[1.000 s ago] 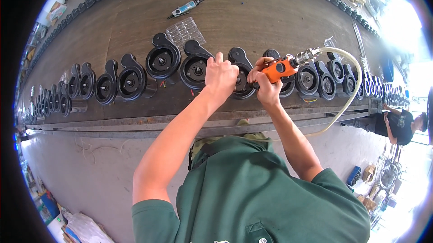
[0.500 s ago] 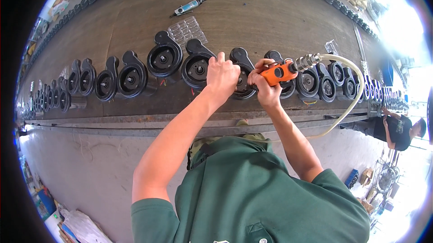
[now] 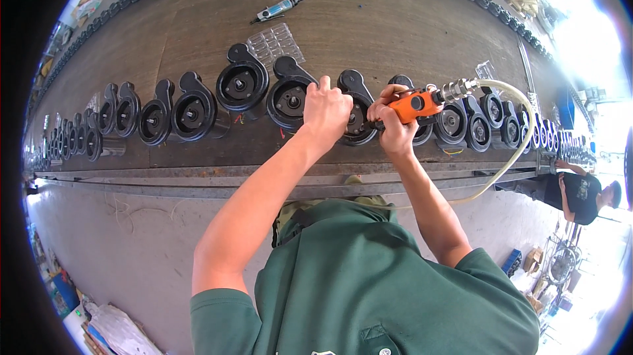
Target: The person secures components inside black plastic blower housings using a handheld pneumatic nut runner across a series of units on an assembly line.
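My right hand (image 3: pixel 393 125) is wrapped round an orange air tool (image 3: pixel 412 106) with a metal hose coupling. The tool's dark front end points left, at a black round housing (image 3: pixel 354 83) with a rounded arm at its top. My left hand (image 3: pixel 326 110) is closed beside that housing's left rim, its fingertips hidden, so what they grip cannot be made out. Just left of this hand stands another black housing (image 3: pixel 285 77) with a metal shaft at its centre. A pale hose (image 3: pixel 531 114) loops from the coupling down to the right.
Several similar housings (image 3: pixel 192 119) line the table (image 3: pixel 217 9) on both sides. Farther back lie a blue-grey air tool (image 3: pixel 278 9) and a clear plastic tray (image 3: pixel 275 42). A metal rail (image 3: pixel 198 180) edges the near side. Another person (image 3: pixel 583 190) stands at far right.
The orange air tool has tilted and shifted slightly right and up, with my right fingers moving along it. My left hand has stayed nearly still.
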A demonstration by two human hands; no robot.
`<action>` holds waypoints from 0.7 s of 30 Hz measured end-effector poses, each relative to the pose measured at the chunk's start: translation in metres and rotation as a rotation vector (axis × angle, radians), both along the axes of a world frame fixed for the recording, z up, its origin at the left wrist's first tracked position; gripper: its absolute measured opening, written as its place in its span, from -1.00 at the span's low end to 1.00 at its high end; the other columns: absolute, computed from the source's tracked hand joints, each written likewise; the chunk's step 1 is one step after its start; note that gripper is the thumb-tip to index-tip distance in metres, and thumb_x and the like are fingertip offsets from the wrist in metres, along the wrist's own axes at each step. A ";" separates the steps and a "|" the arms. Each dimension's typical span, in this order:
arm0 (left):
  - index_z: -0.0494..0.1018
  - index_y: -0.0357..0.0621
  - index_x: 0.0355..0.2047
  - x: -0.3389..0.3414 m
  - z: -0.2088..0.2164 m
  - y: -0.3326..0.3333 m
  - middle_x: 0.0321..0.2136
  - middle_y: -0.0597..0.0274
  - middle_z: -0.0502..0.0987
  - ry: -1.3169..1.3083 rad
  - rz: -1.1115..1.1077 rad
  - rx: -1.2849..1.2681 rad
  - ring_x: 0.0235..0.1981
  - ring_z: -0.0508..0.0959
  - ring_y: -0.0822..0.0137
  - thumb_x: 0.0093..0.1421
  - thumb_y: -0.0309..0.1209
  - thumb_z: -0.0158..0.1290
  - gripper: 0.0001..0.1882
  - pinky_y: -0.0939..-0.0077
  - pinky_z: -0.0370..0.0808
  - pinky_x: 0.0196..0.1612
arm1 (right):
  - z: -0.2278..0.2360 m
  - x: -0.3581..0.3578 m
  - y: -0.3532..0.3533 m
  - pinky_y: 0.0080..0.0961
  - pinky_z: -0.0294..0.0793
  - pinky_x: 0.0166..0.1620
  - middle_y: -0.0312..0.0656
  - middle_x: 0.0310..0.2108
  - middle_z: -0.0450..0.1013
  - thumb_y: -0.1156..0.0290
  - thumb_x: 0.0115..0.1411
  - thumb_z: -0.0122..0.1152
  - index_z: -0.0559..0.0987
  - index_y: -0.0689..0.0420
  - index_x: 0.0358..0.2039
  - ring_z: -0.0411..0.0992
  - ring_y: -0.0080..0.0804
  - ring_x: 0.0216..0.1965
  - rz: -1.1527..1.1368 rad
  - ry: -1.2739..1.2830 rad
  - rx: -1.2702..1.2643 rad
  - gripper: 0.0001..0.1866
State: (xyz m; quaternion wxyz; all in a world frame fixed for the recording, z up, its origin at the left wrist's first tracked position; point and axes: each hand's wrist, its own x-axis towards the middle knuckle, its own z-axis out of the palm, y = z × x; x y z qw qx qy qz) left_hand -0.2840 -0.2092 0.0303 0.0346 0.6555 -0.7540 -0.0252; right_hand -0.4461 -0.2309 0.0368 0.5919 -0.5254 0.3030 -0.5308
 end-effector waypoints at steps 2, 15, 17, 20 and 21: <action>0.73 0.13 -0.35 0.000 0.000 0.000 -0.34 0.34 0.68 -0.005 0.000 0.003 -0.01 0.53 0.19 -0.20 -0.13 0.49 -0.64 0.24 0.49 -0.09 | 0.000 0.001 0.000 -0.42 0.49 -0.34 -0.22 -0.52 0.37 0.63 0.14 0.06 0.39 0.27 -0.14 0.36 -0.47 -0.52 -0.001 -0.038 0.021 -0.75; 0.71 0.11 -0.40 0.001 -0.004 0.002 -0.37 0.32 0.67 0.014 -0.019 -0.062 -0.05 0.54 0.17 -0.22 -0.16 0.48 -0.67 0.26 0.50 -0.12 | -0.007 0.001 0.000 -0.42 0.48 -0.33 -0.21 -0.50 0.38 0.65 0.15 0.05 0.39 0.26 -0.12 0.39 -0.44 -0.51 -0.003 -0.036 0.019 -0.74; 0.71 0.10 -0.40 0.000 -0.002 0.003 -0.37 0.32 0.67 0.013 -0.014 -0.069 -0.05 0.54 0.16 -0.22 -0.18 0.47 -0.67 0.26 0.50 -0.13 | -0.007 0.001 0.002 -0.43 0.48 -0.31 -0.21 -0.49 0.38 0.65 0.15 0.06 0.39 0.25 -0.14 0.39 -0.44 -0.49 0.012 -0.011 0.014 -0.75; 0.71 0.01 -0.35 0.000 0.006 0.004 -0.35 0.24 0.70 0.069 -0.008 0.030 0.05 0.52 0.15 0.01 -0.35 0.30 -0.84 0.24 0.45 -0.02 | -0.008 0.000 0.005 -0.44 0.48 -0.30 -0.20 -0.47 0.39 0.65 0.15 0.07 0.38 0.23 -0.16 0.40 -0.44 -0.47 0.034 0.029 0.019 -0.77; 0.71 0.02 -0.35 0.000 0.006 0.003 -0.35 0.25 0.70 0.065 -0.008 0.035 0.05 0.52 0.16 0.01 -0.35 0.30 -0.85 0.24 0.45 -0.03 | -0.009 0.000 0.006 -0.44 0.48 -0.29 -0.20 -0.46 0.39 0.65 0.14 0.07 0.38 0.22 -0.16 0.40 -0.44 -0.46 0.041 0.043 0.023 -0.77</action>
